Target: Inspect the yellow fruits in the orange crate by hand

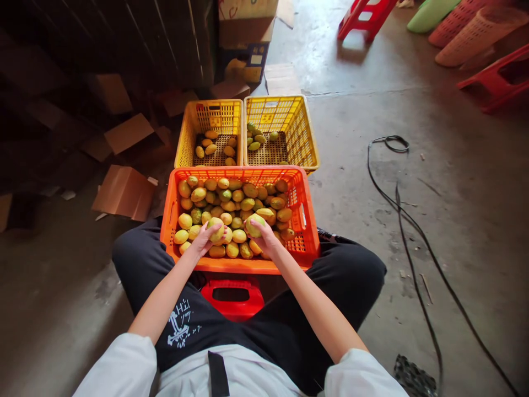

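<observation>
An orange plastic crate (308,251) stands between my knees, filled with yellow and green mangoes (247,204). Over its near half, my left hand (203,239) is closed around a yellow-green mango (215,227). My right hand (266,241) grips a greener mango (255,224) at about the same height. The two hands are apart, with other fruit showing between and below them. Behind the orange crate are two yellow crates side by side. The left yellow crate (181,144) has several yellowish mangoes in it, and the right yellow crate (311,138) has several greener ones.
A red stool (215,309) is under the orange crate's near edge. Cardboard boxes (124,190) and flaps lie along the left. A black cable (421,237) runs over the concrete floor (347,182) at right. Farther back are another red stool (366,16) and tall plastic baskets (475,38).
</observation>
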Demonstrator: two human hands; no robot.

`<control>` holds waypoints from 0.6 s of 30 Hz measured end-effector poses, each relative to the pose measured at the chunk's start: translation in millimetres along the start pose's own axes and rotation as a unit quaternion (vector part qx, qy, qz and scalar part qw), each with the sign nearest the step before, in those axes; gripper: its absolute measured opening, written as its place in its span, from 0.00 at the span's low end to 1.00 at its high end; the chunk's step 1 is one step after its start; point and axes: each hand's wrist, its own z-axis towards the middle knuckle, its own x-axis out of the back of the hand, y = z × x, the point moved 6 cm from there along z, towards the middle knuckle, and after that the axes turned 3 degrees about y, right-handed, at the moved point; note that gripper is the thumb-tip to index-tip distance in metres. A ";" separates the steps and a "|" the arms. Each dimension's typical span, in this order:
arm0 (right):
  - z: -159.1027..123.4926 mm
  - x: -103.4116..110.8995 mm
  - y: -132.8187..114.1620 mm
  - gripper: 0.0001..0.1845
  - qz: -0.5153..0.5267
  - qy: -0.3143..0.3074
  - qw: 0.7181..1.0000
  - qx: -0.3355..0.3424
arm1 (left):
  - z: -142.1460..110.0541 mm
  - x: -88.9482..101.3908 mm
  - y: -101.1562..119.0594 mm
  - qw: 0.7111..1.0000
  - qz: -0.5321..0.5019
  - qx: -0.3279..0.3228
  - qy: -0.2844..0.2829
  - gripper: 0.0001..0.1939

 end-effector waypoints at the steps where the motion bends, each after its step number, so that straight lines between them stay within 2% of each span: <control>1: 1.2 0.4 0.5 0.31 0.007 -0.003 1.000 0.003 | 0.3 0.6 0.3 1.000 -0.004 -0.008 0.004 0.23; 7: 11.1 3.7 6.9 0.24 0.056 -0.006 0.998 0.008 | 4.7 4.2 2.9 0.999 0.001 -0.027 0.038 0.21; 13: 13.3 -1.2 7.2 0.22 0.109 -0.026 0.994 0.013 | 4.5 -5.8 5.2 0.999 -0.014 -0.028 -0.012 0.27; 18: 9.5 -4.7 7.7 0.18 0.110 -0.024 0.993 -0.044 | 1.3 -9.5 2.0 0.999 -0.037 -0.001 -0.014 0.25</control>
